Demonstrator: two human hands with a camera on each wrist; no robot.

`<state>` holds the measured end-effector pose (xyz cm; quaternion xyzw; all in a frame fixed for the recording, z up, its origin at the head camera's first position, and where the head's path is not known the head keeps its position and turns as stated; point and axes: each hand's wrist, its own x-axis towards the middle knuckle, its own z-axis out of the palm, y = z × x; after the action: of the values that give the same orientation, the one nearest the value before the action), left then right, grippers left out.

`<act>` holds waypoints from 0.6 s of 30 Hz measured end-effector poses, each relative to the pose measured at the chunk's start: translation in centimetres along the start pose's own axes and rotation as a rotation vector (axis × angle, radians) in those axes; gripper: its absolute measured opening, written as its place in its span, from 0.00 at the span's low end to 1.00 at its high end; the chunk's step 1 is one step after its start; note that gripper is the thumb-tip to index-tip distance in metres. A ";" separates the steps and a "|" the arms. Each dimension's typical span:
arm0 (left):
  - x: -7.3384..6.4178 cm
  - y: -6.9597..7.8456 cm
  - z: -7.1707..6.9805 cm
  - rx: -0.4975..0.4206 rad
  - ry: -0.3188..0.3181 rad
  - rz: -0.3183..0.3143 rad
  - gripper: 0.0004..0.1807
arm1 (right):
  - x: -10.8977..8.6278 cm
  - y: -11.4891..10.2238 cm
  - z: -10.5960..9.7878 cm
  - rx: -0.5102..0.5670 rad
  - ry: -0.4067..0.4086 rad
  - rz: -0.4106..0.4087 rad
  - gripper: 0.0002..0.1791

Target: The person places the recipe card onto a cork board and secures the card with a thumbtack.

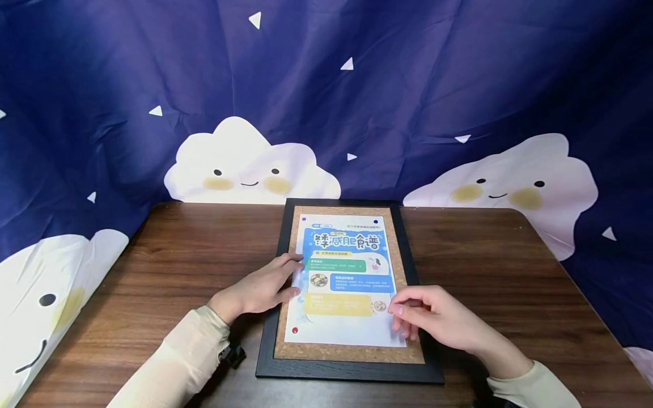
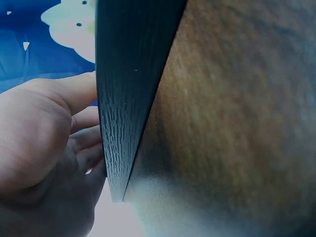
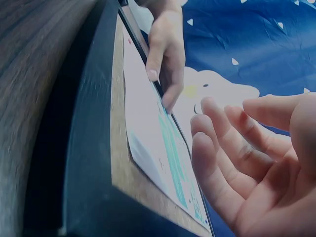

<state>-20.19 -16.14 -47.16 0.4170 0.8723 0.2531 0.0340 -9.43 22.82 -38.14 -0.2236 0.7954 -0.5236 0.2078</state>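
A printed poster (image 1: 347,331) with blue, green and yellow blocks lies on a cork board (image 1: 352,354) in a black frame (image 1: 352,371). A purple pin (image 1: 304,219) sits at its top left corner, a blue pin (image 1: 376,221) at the top right and a red pin (image 1: 295,330) at the bottom left. My left hand (image 1: 262,286) rests over the frame's left side, fingertips at the poster's left edge. Over the poster's lower right edge hovers my right hand (image 1: 433,317); its fingers (image 3: 207,158) are loosely bent, with nothing visible between them in the right wrist view.
The board lies on a dark brown wooden table (image 1: 168,266), its top end near the far edge. Behind hangs a dark blue cloth (image 1: 382,113) with smiling white clouds. A black strap (image 1: 233,355) shows at the left wrist.
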 end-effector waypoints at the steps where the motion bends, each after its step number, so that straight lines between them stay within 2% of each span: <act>1: 0.0 0.0 0.0 -0.010 -0.003 -0.007 0.31 | -0.1 0.1 -0.2 -0.001 0.013 -0.002 0.13; 3: 0.2 -0.8 0.5 0.003 0.007 0.005 0.31 | -0.4 0.4 -0.5 -0.006 0.039 -0.001 0.14; 7: 0.2 -0.7 0.4 0.007 0.008 0.009 0.31 | -1.1 0.8 -1.2 -0.022 0.094 0.003 0.15; 9: 0.2 -0.4 0.0 0.013 0.007 0.015 0.31 | -1.5 1.0 -1.6 -0.028 0.125 -0.004 0.15; 14: 0.1 2.1 -1.8 -0.028 -0.018 -0.013 0.30 | -2.4 1.4 -2.6 -0.077 0.251 -0.002 0.14; 16: 0.1 2.2 -1.9 -0.030 -0.025 -0.020 0.29 | -2.8 1.7 -2.9 -0.109 0.298 0.008 0.14; 18: 0.1 1.5 -1.3 -0.024 -0.024 -0.018 0.29 | -3.1 2.1 -3.2 -0.143 0.338 0.021 0.13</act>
<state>-19.55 -15.80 -45.25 0.4117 0.8724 0.2584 0.0516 -9.04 27.67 -38.63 -0.1383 0.8566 -0.4934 0.0602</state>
